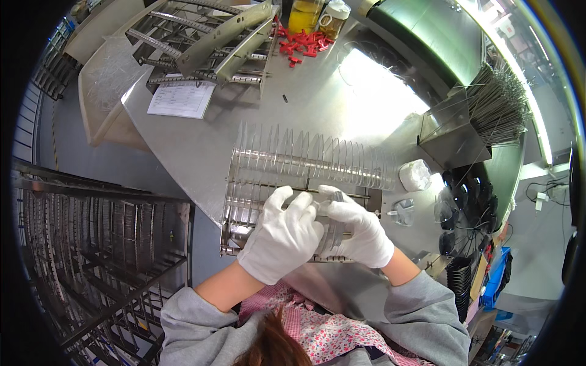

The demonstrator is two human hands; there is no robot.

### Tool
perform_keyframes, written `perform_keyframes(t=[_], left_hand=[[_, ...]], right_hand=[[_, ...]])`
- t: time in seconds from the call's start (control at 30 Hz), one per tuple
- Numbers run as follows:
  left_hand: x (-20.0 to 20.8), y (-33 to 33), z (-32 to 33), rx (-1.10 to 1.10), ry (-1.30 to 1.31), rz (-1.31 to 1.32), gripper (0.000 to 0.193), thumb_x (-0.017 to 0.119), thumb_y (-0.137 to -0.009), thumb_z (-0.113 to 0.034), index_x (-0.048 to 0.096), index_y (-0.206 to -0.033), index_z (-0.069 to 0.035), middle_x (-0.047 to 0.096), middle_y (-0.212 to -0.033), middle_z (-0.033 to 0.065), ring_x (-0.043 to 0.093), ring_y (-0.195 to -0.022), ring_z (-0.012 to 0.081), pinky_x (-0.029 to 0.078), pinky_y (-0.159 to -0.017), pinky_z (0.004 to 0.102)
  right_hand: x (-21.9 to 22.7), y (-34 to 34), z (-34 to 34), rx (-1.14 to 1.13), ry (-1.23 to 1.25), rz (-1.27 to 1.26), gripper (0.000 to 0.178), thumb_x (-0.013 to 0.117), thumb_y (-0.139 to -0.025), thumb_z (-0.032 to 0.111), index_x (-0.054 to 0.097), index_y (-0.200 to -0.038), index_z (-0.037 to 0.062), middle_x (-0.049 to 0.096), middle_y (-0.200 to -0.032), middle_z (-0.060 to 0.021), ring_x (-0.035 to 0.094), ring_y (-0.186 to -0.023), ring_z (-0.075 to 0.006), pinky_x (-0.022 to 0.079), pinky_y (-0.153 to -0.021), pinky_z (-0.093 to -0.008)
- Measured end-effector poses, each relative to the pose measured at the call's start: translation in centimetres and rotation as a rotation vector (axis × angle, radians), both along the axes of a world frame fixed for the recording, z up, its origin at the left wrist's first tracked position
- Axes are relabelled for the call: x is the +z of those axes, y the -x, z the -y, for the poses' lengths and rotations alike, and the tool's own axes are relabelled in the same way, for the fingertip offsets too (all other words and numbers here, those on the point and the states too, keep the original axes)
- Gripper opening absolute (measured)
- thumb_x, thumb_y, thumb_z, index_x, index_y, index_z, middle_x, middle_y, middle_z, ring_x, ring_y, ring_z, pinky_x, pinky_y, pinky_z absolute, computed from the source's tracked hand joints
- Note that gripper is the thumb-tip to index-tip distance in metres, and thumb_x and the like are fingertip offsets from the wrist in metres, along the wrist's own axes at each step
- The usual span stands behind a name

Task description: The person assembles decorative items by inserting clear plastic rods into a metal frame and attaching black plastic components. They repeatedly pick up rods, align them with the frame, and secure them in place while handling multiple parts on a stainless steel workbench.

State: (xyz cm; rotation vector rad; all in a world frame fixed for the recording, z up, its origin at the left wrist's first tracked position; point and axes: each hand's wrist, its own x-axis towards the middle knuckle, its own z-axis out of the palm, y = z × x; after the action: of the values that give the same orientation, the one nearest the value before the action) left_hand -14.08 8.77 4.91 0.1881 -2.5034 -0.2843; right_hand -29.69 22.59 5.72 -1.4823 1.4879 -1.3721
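My left hand (279, 236) and my right hand (361, 230), both in white gloves, meet over the near part of a metal rack (244, 210). Between them, thin clear curved plastic lenses (332, 235) stand on edge, gripped by my right thumb and fingers; how many I cannot tell. The fingers of my left hand are bent inward against the near side of these pieces, and what its fingertips hold is hidden. Along the rack's far bar, a long row of similar clear lenses (311, 152) stands upright, spaced apart.
Right of the rack lie a white wad (415, 175) and a small clear piece (403, 212), beside dark lenses (467, 207). Behind are empty metal racks (213, 46), a paper sheet (181, 97), red clips (302, 43) and jars (334, 18). A loaded rack stand (122, 232) is at left.
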Motion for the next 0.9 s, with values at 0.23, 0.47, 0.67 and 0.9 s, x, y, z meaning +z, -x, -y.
perform_keyframes(t=[0.23,0.47,0.67,0.9], left_hand=[[1.1,-1.9,0.7,-0.060,-0.120,-0.110,0.042,0.070,-0.084,-0.028,0.061,-0.122,-0.013,0.064,-0.118,0.0054,0.063,-0.118,0.0241,0.044,-0.106,0.0474],[0.8,-3.1,0.3,-0.329,-0.258,-0.134,0.044,0.069,-0.085,-0.025,0.063,-0.127,-0.013,0.066,-0.126,0.0054,0.066,-0.119,0.0251,0.046,-0.111,0.0493],[1.7,-4.4,1.4,-0.278,-0.095,-0.128,0.030,0.073,-0.083,-0.026,0.064,-0.111,-0.017,0.067,-0.121,0.0068,0.068,-0.116,0.0260,0.039,-0.114,0.0493],[1.6,-5.2,6.2,-0.025,0.023,0.201,0.047,0.057,-0.093,-0.037,0.061,-0.137,-0.021,0.062,-0.141,0.0048,0.058,-0.133,0.0259,0.035,-0.118,0.0533]], right_hand=[[1.4,-2.0,-0.5,0.115,-0.234,0.419,0.105,0.096,-0.067,0.008,0.036,-0.153,0.0136,0.037,-0.156,-0.0069,0.044,-0.143,-0.0262,0.045,-0.114,-0.0423],[2.8,-4.0,0.3,0.215,-0.640,0.653,0.096,0.098,-0.064,0.006,0.043,-0.142,0.0080,0.057,-0.135,-0.0024,0.055,-0.129,-0.0181,0.050,-0.107,-0.0376],[2.7,-4.7,1.2,0.225,-0.597,0.511,0.105,0.093,-0.067,-0.004,0.034,-0.153,0.0076,0.053,-0.141,-0.0057,0.049,-0.135,-0.0188,0.050,-0.108,-0.0364],[1.2,-4.2,4.2,-0.252,-0.147,-0.290,0.038,0.082,-0.066,0.000,0.072,-0.102,0.0032,0.068,-0.098,-0.0142,0.065,-0.112,-0.0335,0.046,-0.113,-0.0447]])
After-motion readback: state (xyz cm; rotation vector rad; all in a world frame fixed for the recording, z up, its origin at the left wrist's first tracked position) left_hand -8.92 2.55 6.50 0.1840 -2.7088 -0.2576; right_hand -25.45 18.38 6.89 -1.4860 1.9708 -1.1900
